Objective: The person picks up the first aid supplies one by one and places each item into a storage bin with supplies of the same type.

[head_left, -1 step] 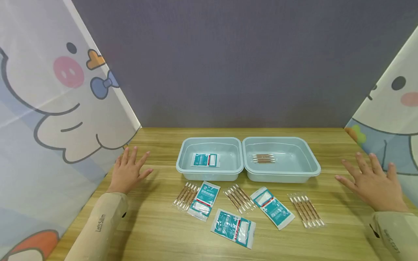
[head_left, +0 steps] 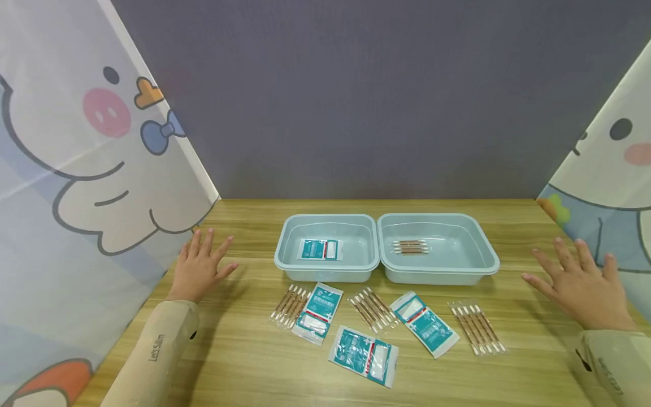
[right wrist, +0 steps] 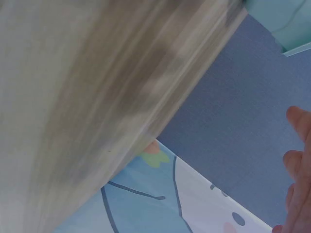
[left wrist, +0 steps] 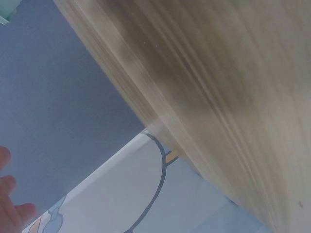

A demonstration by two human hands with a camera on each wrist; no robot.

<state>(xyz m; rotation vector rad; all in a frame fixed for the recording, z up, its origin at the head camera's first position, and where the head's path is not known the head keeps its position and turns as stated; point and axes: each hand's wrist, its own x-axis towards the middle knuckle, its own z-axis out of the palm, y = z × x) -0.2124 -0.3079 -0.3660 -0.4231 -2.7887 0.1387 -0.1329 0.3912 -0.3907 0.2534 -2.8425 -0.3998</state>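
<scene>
My left hand [head_left: 200,270] is spread at the left of the table, holding nothing. At the far right my right hand [head_left: 585,285] is likewise spread and holds nothing. Between them lie three clear packs of brown-stemmed cotton swabs: a left pack [head_left: 290,306], a middle pack [head_left: 373,310] and a right pack [head_left: 477,328], the one nearest my right hand. Three teal-and-white sachets lie among these: one left [head_left: 319,312], one in front [head_left: 363,355], one right [head_left: 425,324]. Fingertips show at the edges of both wrist views.
Two pale blue trays stand side by side behind the packs. The left tray [head_left: 328,275] contains one teal sachet [head_left: 320,249]; the right tray [head_left: 437,277] contains one swab pack [head_left: 411,247]. A grey panel [head_left: 356,113] rises at the back, with cartoon-printed sheets [head_left: 61,226] on both sides.
</scene>
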